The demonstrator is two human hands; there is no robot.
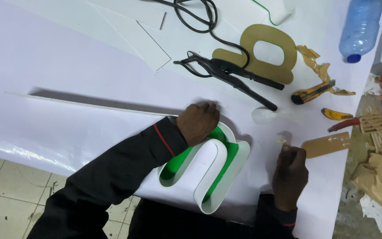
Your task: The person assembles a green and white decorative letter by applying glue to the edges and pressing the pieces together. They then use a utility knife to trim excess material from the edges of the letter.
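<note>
The left hand (197, 123) rests as a loose fist on top of the curved sign letter (208, 170), pressing on its upper bend; the letter, white-walled with a green face inside, lies on the white sheet (67, 66) near the table's front edge. At three o'clock from the letter, the right hand (290, 170) is closed, fingertips pinched on a small pale scrap (282, 141). The two hands are well apart. At twelve o'clock from the left hand lie black pliers (226, 73) over a tan cut-out shape (270, 51). A yellow utility knife (312, 92) sits at one o'clock from the right hand, and a blue plastic bottle (361, 26) lies farther off at the table's corner.
</note>
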